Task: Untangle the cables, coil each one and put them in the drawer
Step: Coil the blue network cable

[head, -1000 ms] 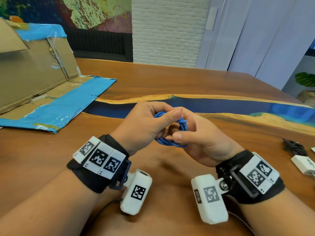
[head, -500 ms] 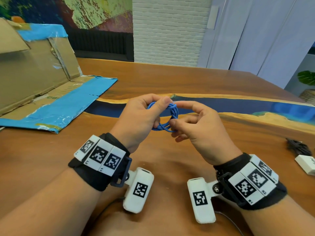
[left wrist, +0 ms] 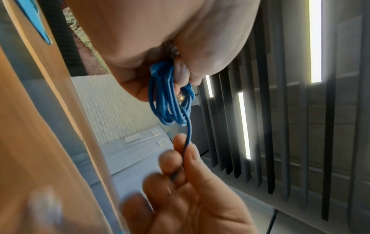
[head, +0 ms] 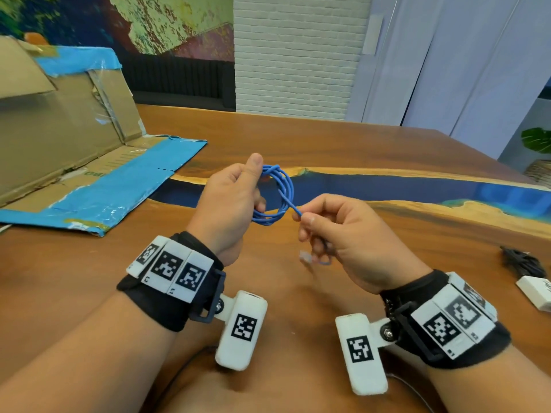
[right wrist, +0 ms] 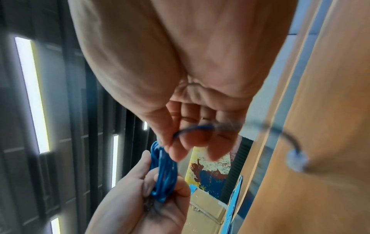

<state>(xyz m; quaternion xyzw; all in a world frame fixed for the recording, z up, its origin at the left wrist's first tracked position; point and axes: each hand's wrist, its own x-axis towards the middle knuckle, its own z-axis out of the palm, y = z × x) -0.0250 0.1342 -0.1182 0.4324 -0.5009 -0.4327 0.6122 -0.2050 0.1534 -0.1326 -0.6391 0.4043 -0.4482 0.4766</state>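
Since a second ago the two hands have drawn apart, and the free end of the blue cable [head: 275, 194] has been pulled out of the bundle toward the right. Both hands are held above the wooden table [head: 343, 144].

Curled around one side of the coil, the left hand [head: 229, 201] grips the loops with its thumb pointing up along the top of the ring. Most of the ring hangs free on the side toward the right hand. From the left wrist view the loops sit bunched between thumb and fingers.

Just beside the coil, the right hand [head: 343, 231] pinches the loose strand between thumb and forefinger; its other fingers are bent in. Below that hand the strand curls down to a pale connector [head: 306, 257], blurred and hanging under the fingers.

Far out past the left hand lies a flattened cardboard box with blue tape [head: 98, 186]. Well off to the outer side of the right hand are a black cable bundle [head: 521, 262] and a white block [head: 536, 290], both on the table.
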